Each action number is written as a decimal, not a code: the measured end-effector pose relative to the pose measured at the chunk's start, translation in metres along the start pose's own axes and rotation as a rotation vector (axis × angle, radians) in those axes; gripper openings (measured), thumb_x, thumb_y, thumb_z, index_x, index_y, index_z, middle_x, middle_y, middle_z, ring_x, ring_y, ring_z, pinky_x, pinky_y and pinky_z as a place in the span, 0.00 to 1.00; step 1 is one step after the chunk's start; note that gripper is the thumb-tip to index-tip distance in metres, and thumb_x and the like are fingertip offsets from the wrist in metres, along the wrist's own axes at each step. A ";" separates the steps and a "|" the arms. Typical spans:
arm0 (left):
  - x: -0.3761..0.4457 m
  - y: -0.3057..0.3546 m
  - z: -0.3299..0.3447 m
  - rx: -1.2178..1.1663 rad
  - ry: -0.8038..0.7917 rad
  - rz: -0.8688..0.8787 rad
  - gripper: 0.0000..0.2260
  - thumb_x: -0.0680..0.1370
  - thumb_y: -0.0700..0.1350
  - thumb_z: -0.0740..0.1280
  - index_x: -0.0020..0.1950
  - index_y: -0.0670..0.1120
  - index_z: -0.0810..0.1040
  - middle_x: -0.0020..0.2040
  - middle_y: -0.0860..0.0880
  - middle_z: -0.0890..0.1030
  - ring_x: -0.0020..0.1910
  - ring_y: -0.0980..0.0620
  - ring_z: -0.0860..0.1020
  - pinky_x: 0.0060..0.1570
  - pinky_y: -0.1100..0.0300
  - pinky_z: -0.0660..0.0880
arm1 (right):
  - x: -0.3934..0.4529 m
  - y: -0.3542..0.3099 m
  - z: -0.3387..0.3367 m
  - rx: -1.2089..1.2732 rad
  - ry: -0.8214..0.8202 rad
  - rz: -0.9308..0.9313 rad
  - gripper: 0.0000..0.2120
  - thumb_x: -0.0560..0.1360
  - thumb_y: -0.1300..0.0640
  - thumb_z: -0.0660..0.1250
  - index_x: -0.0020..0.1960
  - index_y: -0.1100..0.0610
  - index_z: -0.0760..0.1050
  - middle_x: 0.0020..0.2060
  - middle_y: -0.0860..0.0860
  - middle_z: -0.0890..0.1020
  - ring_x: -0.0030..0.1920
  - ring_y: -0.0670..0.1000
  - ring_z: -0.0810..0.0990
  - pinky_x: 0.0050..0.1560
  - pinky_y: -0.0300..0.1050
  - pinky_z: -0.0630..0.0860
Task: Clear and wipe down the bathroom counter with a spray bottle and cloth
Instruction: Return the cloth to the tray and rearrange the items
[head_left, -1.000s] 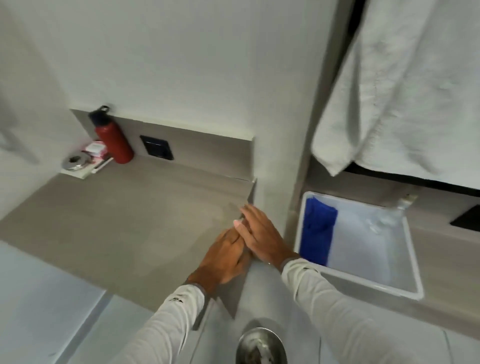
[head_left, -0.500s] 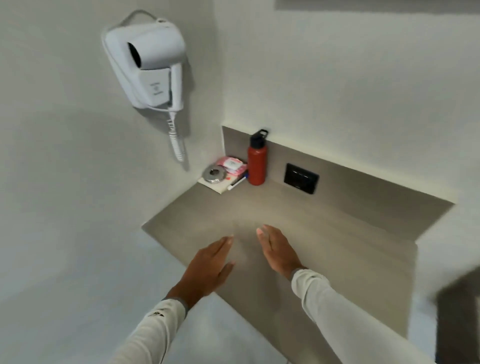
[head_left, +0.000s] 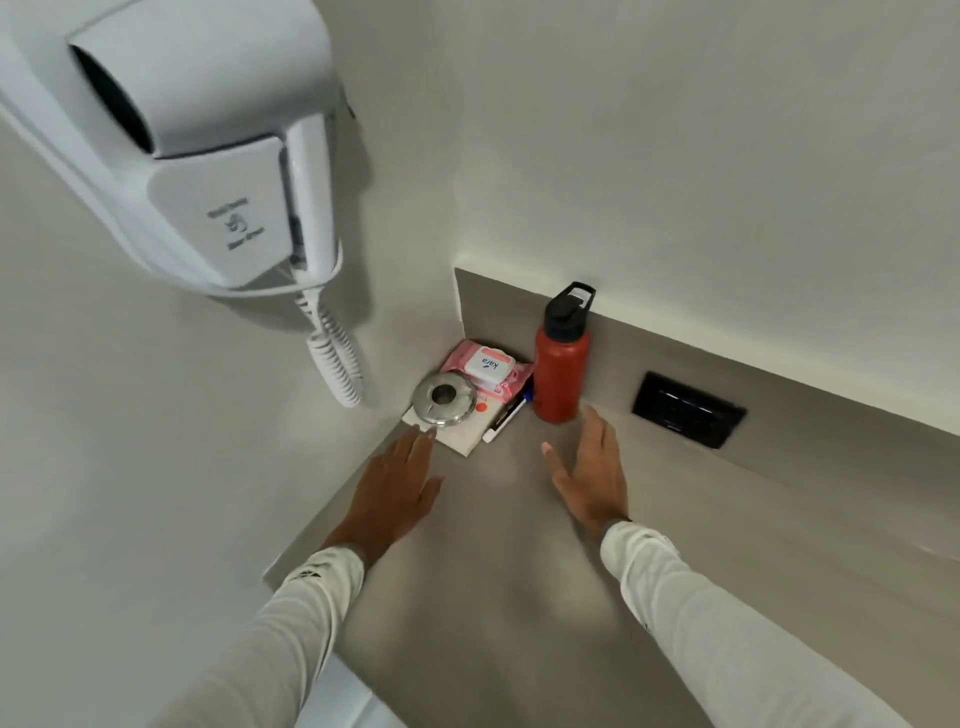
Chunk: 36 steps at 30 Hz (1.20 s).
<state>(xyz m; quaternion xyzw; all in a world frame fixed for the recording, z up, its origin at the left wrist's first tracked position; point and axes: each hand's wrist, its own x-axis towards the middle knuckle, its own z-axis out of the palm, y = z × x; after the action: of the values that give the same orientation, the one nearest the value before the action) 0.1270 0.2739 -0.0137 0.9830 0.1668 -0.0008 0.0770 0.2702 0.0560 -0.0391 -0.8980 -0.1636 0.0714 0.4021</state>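
Observation:
In the far left corner of the grey counter (head_left: 519, 597) stand a red bottle with a black cap (head_left: 560, 376), a pink pack of wipes (head_left: 485, 368), a round metal ring (head_left: 444, 400) on a white pad (head_left: 462, 439), and a pen (head_left: 506, 418). My left hand (head_left: 395, 488) reaches forward with straight fingers, its tips just short of the white pad. My right hand (head_left: 592, 470) is stretched out flat, its fingertips close to the foot of the red bottle. Both hands hold nothing. No spray bottle or cloth shows in this view.
A white wall-mounted hair dryer (head_left: 197, 140) with a coiled cord (head_left: 337, 358) hangs over the left corner. A black socket plate (head_left: 688, 410) sits in the grey backsplash to the right of the bottle. White walls close the corner on two sides.
The view swung left from the white tub with the blue cloth to the corner. My hands moved apart and advanced toward the items there.

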 end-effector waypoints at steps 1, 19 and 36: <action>0.018 -0.002 -0.001 0.002 -0.008 -0.005 0.29 0.81 0.52 0.61 0.78 0.43 0.57 0.77 0.39 0.62 0.76 0.43 0.63 0.71 0.49 0.66 | 0.012 -0.003 0.003 0.036 0.039 0.013 0.39 0.75 0.48 0.72 0.78 0.60 0.58 0.73 0.58 0.68 0.73 0.58 0.68 0.73 0.53 0.68; 0.118 -0.022 0.003 0.207 -0.019 0.222 0.17 0.71 0.49 0.69 0.56 0.41 0.77 0.61 0.41 0.74 0.62 0.39 0.73 0.52 0.49 0.73 | 0.076 -0.035 0.033 0.226 0.359 0.190 0.32 0.65 0.48 0.82 0.61 0.57 0.69 0.57 0.56 0.81 0.54 0.59 0.80 0.57 0.57 0.79; 0.060 0.083 0.000 -0.059 0.078 0.245 0.18 0.65 0.49 0.75 0.51 0.44 0.80 0.67 0.47 0.73 0.52 0.41 0.80 0.42 0.49 0.80 | -0.069 0.043 -0.051 0.311 0.436 0.175 0.42 0.64 0.46 0.82 0.72 0.53 0.68 0.63 0.50 0.80 0.60 0.51 0.82 0.63 0.54 0.80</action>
<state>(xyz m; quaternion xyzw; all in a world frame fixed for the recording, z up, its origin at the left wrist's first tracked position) 0.2113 0.2159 -0.0026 0.9926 0.0481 0.0517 0.0989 0.2291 -0.0308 -0.0379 -0.8303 0.0178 -0.0651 0.5532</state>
